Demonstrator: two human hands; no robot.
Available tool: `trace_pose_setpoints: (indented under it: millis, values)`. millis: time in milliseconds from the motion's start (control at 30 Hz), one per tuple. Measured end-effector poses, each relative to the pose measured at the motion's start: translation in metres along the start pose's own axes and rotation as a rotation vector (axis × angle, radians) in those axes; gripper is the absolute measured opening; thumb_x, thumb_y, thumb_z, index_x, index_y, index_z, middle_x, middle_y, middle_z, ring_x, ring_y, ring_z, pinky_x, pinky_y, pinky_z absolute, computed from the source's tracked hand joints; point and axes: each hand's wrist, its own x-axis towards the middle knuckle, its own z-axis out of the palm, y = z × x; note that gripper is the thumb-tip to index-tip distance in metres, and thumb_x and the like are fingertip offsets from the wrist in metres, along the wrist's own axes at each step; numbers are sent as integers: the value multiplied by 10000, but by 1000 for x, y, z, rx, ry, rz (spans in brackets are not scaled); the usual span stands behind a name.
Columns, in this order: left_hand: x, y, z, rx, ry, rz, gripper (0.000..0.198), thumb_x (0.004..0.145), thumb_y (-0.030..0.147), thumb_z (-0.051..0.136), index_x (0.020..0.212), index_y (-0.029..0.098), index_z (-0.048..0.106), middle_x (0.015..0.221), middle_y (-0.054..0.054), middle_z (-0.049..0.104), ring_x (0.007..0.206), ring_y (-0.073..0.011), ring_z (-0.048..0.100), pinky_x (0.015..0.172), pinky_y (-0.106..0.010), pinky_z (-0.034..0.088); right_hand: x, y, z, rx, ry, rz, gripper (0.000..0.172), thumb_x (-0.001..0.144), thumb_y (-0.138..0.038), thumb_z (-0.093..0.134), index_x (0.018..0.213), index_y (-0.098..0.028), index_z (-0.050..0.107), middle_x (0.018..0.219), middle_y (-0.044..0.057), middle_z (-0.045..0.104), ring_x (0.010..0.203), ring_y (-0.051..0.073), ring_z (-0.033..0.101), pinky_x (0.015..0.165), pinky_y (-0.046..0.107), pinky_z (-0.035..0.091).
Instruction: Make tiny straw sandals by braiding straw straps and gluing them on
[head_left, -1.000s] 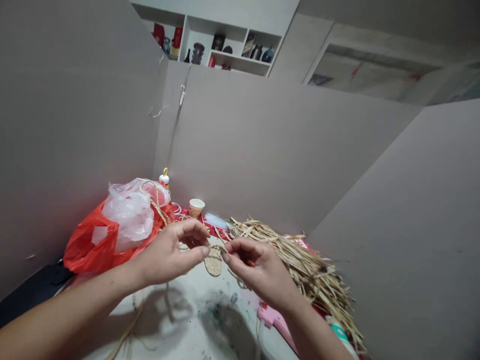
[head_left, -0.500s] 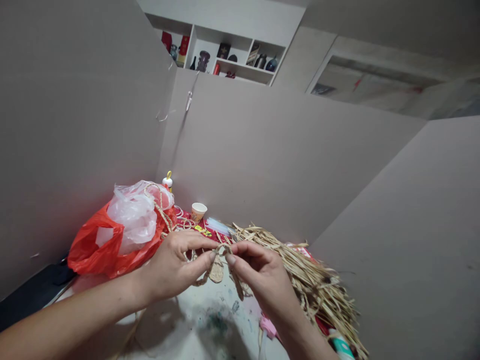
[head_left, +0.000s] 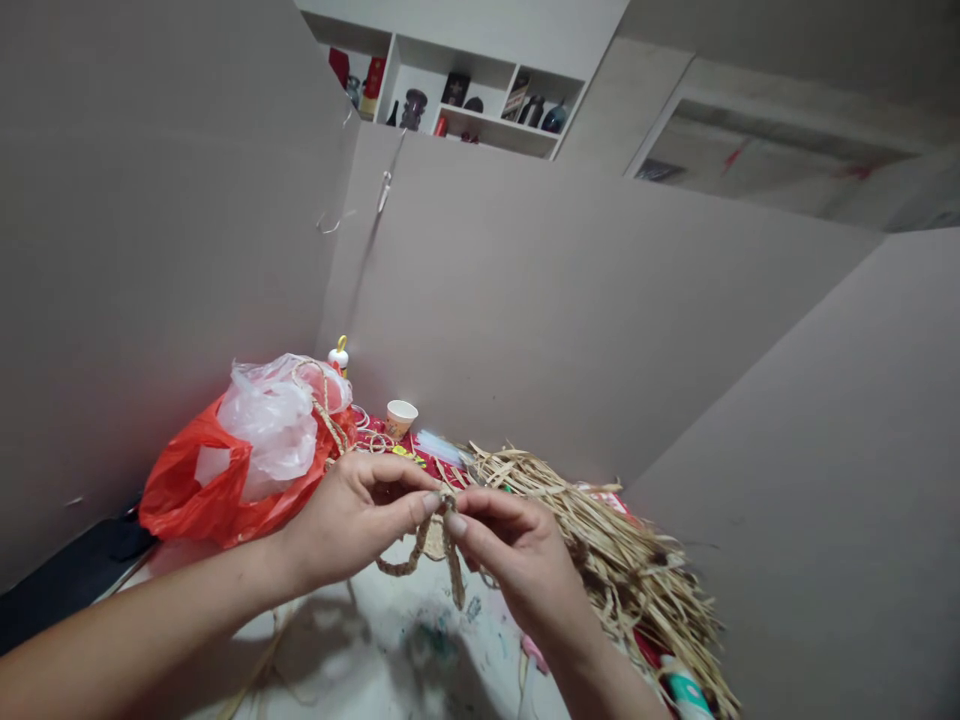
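Between thumb and fingers, my left hand pinches a braided straw cord. My right hand pinches the same cord just beside it, so the fingertips of both hands nearly meet. One part of the cord loops below my left fingers, and a short end hangs down under my right thumb. Behind the cord, a small flat woven straw piece shows in part; whether it is joined to the cord I cannot tell. The hands are held above a white, paint-stained table top.
A red plastic bag with a clear bag stands at the left. Farther back are a paper cup, translucent sticks and a white bottle. A heap of dry straw lies right, near a green-and-white tube.
My hands have drawn slightly closer together, and the small arch of cord between the fingertips has tightened. The hanging end now points more straight down. The view has shifted a little.
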Motion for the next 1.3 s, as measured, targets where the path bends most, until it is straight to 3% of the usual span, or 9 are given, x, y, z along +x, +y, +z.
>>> trace_pose_setpoints:
  millis: [133, 400, 600, 800, 1033, 1300]
  values:
    - [2, 0, 1, -129, -18, -104, 105, 780, 235, 684, 749, 136, 697, 602, -1, 635, 521, -89, 538, 500, -206, 432, -2, -3, 1, -130, -20, -76, 117, 772, -295, 729, 750, -187, 767, 633, 2, 608, 506, 92, 437, 458, 210, 386]
    - [4, 2, 2, -174, -16, -150, 119, 752, 239, 694, 733, 133, 646, 586, 21, 597, 507, -78, 538, 507, -207, 447, -6, -4, -1, -314, -39, -198, 247, 907, -292, 591, 748, -195, 754, 646, 9, 572, 552, 105, 468, 473, 208, 393]
    - [4, 1, 2, -195, -16, -188, 128, 747, 241, 690, 731, 125, 637, 591, 19, 596, 504, -73, 536, 504, -201, 442, -7, -5, 0, -133, -12, 43, 231, 867, -391, 635, 884, -172, 703, 567, -37, 520, 450, 75, 425, 400, 177, 377]
    - [4, -1, 3, -226, -17, -182, 149, 748, 235, 699, 744, 129, 595, 611, 32, 581, 486, -66, 538, 489, -192, 443, -8, -2, 1, -31, -41, 79, 254, 846, -418, 660, 805, -167, 669, 541, -38, 529, 475, 77, 457, 434, 173, 430]
    - [0, -6, 8, -182, -5, -52, 102, 808, 185, 661, 733, 137, 613, 607, 30, 616, 533, -64, 573, 520, -167, 468, -9, 3, 1, 56, -23, 80, 237, 838, -395, 683, 774, -166, 672, 538, -22, 574, 472, 81, 495, 454, 186, 455]
    - [-5, -15, 10, 273, 124, 377, 126, 827, 56, 608, 825, 145, 698, 779, -21, 727, 689, -91, 656, 656, -183, 518, -11, 11, 0, 136, -4, 65, 192, 848, -354, 688, 770, -179, 687, 577, -18, 612, 486, 82, 547, 469, 184, 483]
